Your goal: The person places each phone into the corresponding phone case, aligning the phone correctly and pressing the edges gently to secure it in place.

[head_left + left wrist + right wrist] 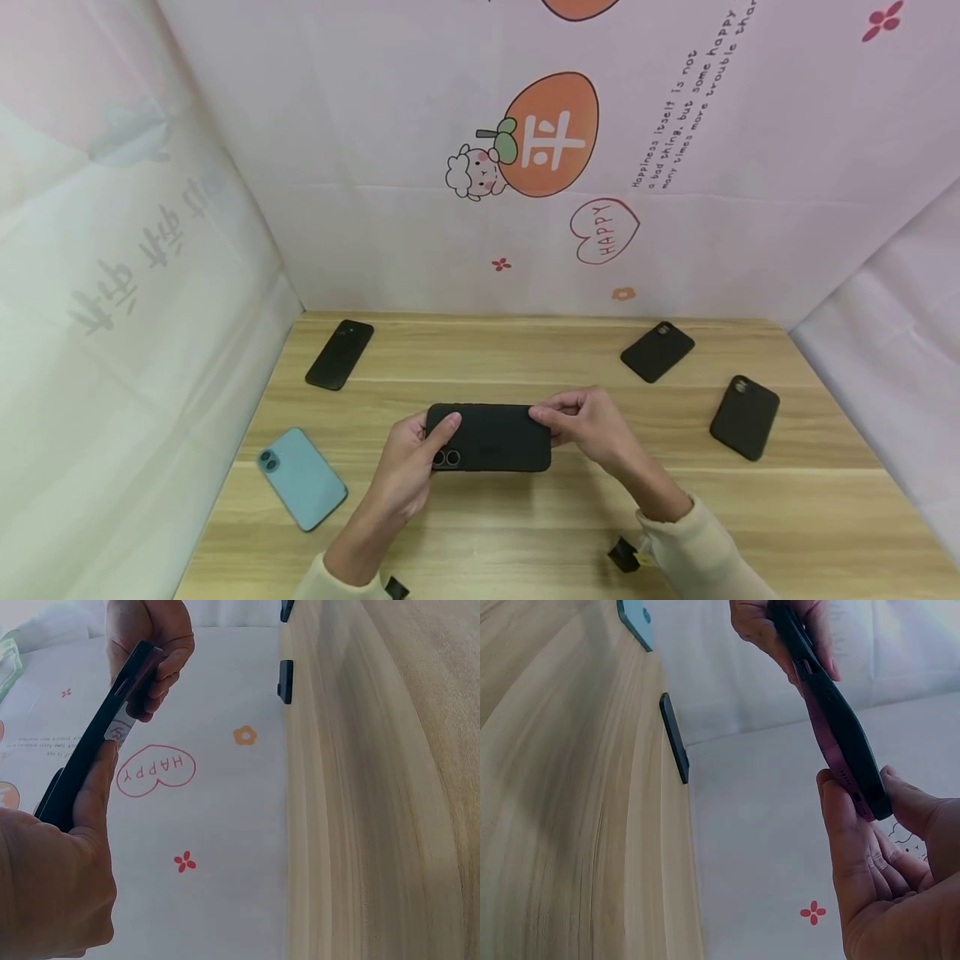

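Observation:
A phone in a black case (pixel 491 437) is held sideways above the table, its back towards the head camera and two camera rings at the left end. My left hand (pixel 408 458) grips that end, thumb across the back. At the opposite end, my right hand (pixel 592 425) pinches a corner between thumb and fingers. From the right wrist, the black case (pixel 847 735) shows edge-on, with the phone's purplish side (pixel 829 742) standing out of it along part of its length. The left wrist view also shows the phone and case (pixel 90 742) edge-on. The screen side is hidden from the head view.
A light blue phone (pixel 303 479) lies at the left of the wooden table (pixel 480 533), with a black phone (pixel 340 355) behind it. Two black cases or phones, one at the back right (pixel 657 352) and another nearer (pixel 745 417), lie flat. Printed cloth (pixel 420 250) hangs behind.

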Demonstrator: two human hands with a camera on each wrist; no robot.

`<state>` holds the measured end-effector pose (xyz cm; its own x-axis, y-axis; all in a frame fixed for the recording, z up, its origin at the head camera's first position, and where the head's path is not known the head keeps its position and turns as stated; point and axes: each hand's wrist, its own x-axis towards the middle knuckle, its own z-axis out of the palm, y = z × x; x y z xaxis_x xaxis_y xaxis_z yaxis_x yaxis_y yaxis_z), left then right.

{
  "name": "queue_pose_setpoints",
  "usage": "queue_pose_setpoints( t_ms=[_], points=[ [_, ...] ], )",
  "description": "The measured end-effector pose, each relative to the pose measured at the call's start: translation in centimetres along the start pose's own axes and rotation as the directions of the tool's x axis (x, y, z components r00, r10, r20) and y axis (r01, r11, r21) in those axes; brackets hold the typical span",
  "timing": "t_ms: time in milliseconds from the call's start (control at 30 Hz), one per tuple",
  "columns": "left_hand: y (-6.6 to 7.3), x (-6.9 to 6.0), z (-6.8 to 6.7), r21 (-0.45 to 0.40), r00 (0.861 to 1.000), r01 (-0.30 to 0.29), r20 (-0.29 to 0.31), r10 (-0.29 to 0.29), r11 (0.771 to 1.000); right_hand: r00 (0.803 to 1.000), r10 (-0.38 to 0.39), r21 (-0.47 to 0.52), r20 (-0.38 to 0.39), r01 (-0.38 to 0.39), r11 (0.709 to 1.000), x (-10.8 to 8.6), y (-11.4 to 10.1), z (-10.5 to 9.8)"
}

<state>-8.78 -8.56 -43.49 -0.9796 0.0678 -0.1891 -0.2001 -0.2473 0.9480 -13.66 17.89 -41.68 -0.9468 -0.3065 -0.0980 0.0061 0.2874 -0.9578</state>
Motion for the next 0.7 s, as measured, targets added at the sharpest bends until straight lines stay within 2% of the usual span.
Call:
queue_pose_setpoints(
  t_ms=[300, 700],
  points=[
    [0.10, 0.10, 0.19, -0.005, 0.999, 0.042, -0.020, -0.042, 0.999, 1.000, 0.016, 0.054, 0.001, -0.016, 0.998, 0.23, 0.48, -0.02],
    [0.02, -0.10, 0.03, -0.021, 1.000, 0.026, -0.005, -0.026, 0.999, 0.999, 0.037, 0.070, -0.009, -0.037, 0.997, 0.35, 0.78, 0.36]
  ],
)
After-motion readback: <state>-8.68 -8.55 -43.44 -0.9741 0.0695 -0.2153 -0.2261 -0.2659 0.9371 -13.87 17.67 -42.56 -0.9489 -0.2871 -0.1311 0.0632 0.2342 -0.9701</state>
